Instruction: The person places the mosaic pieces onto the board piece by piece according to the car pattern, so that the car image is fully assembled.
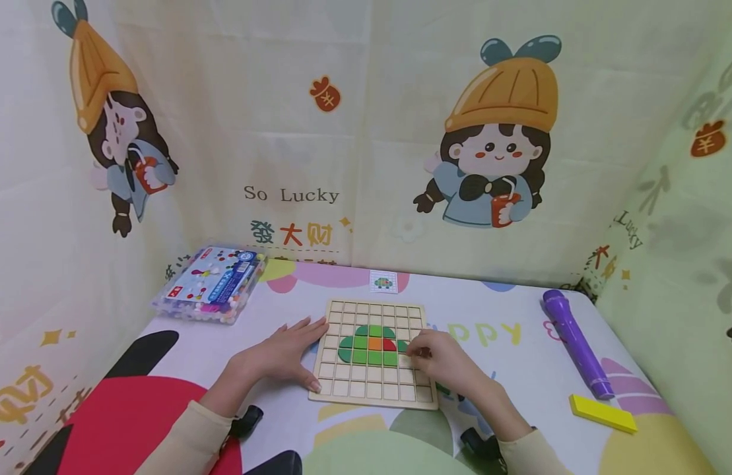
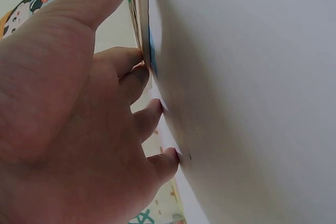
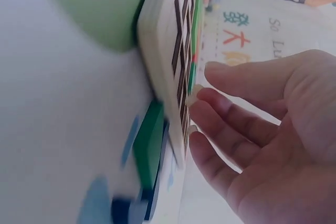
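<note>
A wooden grid board (image 1: 374, 389) lies on the table, with green, orange and red tiles (image 1: 374, 344) forming a rounded shape in its cells. My left hand (image 1: 276, 356) steadies the board's left edge, fingers spread and thumb near the lower left corner. In the left wrist view its fingertips (image 2: 169, 156) come down at the table surface. Over the right side of the board, my right hand (image 1: 445, 359) has its bent fingertips beside a dark green tile (image 1: 402, 346). The right wrist view shows the thumb and fingers (image 3: 210, 114) apart, with fingertips right at the board's face.
A small pattern card (image 1: 383, 282) lies behind the board. A clear box of beads (image 1: 211, 284) stands back left. To the right are a purple marker-like tube (image 1: 576, 343) and a yellow block (image 1: 603, 413). A green piece (image 3: 148, 145) lies by the board's near right edge.
</note>
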The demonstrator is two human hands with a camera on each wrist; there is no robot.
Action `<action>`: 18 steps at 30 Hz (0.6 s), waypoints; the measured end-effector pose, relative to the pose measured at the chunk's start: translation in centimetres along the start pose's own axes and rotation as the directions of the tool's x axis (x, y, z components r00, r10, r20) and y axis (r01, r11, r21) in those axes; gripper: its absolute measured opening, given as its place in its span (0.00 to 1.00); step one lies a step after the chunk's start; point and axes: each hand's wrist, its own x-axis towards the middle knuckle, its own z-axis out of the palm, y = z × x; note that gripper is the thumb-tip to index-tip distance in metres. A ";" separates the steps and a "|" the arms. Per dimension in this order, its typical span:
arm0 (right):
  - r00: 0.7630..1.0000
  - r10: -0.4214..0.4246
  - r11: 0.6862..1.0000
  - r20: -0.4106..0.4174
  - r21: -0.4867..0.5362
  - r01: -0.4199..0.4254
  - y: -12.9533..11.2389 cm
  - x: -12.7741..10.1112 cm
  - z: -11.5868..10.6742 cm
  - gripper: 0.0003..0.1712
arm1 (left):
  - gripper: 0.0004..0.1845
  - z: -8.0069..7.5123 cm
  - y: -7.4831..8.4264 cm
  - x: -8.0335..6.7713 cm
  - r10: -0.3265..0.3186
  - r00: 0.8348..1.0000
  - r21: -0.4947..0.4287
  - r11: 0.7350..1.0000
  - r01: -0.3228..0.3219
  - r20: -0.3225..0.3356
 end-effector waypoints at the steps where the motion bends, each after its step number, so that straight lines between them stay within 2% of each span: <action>1: 1.000 -0.003 1.000 0.004 0.002 0.003 0.2 -0.2 -0.1 0.07 | 0.63 0.0 0.0 0.0 0.001 1.000 -0.001 1.000 -0.001 0.000; 10: 1.000 0.004 0.999 0.022 0.044 -0.005 1.8 -2.4 -1.3 0.09 | 0.63 0.1 -0.2 0.1 0.005 1.000 0.011 1.000 -0.005 -0.001; 18: 0.997 -0.002 0.998 0.075 0.065 -0.003 2.3 -4.5 -2.2 0.11 | 0.63 0.2 -0.3 0.2 0.008 1.000 0.009 1.000 -0.008 0.000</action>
